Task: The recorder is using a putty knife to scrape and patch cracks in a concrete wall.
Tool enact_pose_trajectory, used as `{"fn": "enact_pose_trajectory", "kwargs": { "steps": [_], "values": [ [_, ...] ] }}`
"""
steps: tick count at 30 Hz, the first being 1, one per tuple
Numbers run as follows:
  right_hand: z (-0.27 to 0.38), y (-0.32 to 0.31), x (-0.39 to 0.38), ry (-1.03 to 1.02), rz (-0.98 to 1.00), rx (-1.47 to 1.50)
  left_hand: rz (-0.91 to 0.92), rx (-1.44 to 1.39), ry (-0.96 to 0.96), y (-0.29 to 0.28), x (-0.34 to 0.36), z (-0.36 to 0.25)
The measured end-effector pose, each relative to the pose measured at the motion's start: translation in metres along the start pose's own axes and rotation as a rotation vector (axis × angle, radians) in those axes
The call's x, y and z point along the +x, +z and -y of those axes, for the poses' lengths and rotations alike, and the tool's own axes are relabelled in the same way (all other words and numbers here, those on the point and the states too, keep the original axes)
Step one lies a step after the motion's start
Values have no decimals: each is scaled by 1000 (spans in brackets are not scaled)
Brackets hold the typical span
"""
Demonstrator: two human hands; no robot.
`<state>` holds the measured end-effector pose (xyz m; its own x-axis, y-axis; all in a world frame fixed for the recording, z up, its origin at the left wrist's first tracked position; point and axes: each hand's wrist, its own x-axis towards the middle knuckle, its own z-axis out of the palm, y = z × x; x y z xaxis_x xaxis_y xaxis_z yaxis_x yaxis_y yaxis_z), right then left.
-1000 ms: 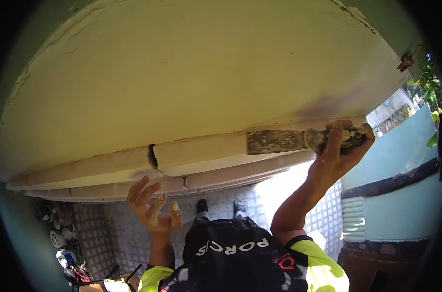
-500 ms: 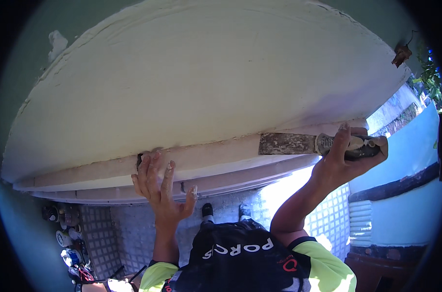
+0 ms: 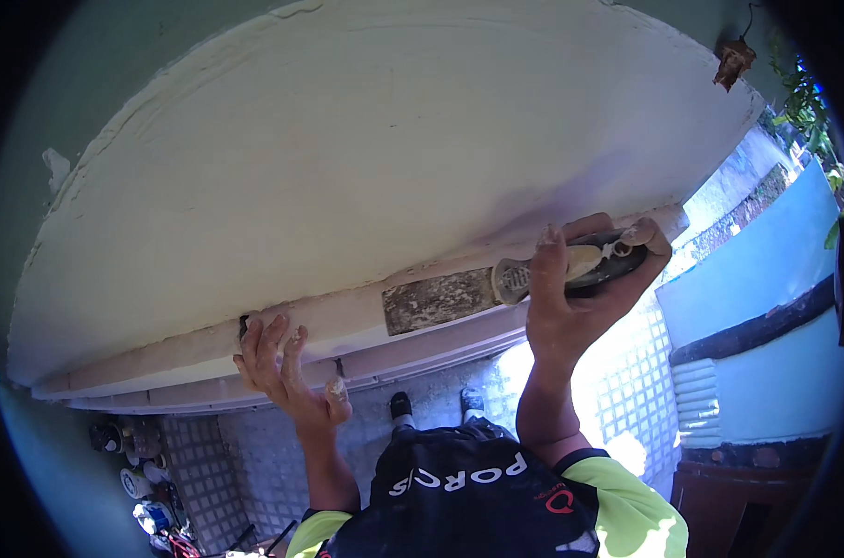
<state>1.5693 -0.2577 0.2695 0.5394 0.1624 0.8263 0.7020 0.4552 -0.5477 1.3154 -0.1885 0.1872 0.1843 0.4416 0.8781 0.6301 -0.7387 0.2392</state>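
Observation:
My right hand (image 3: 575,288) is closed round the dark handle of a putty knife (image 3: 440,302), its blade crusted with whitish filler. The blade lies along the pale stepped edge (image 3: 343,312) of a large cream panel (image 3: 347,167), pointing left. To the left, my left hand (image 3: 287,372) rests its fingertips on that same edge, with the fingers apart and the thumb held away. A small dark spot (image 3: 243,325) shows beside those fingertips; whether it is a gap or an object I cannot tell. White smears cover the fingers of both hands.
A dried brown leaf (image 3: 735,63) hangs at the upper right, near green foliage (image 3: 803,107). Containers and tools (image 3: 138,479) stand at the lower left. A light blue wall (image 3: 757,251) rises on the right, and a sunlit tiled floor (image 3: 626,381) lies below.
My right hand has moved left along the edge with the putty knife, its blade now closer to my left hand. My left hand has shifted slightly left and down in the view.

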Motion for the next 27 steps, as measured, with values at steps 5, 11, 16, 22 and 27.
{"fn": "enact_pose_trajectory", "kwargs": {
  "steps": [5,11,16,22,27],
  "values": [
    [-13,-67,55,199,-352,-175,150,112,32,-11,2,0],
    [-9,-57,47,-34,-54,-180,59,126,89,1,-3,11],
    [-58,-107,78,241,-248,70,-30,96,106,9,2,12],
    [-55,-116,73,75,-255,-87,-54,116,97,11,-3,19],
    [-87,-162,98,359,-282,-145,-93,58,107,17,-2,20]
  ]
}}
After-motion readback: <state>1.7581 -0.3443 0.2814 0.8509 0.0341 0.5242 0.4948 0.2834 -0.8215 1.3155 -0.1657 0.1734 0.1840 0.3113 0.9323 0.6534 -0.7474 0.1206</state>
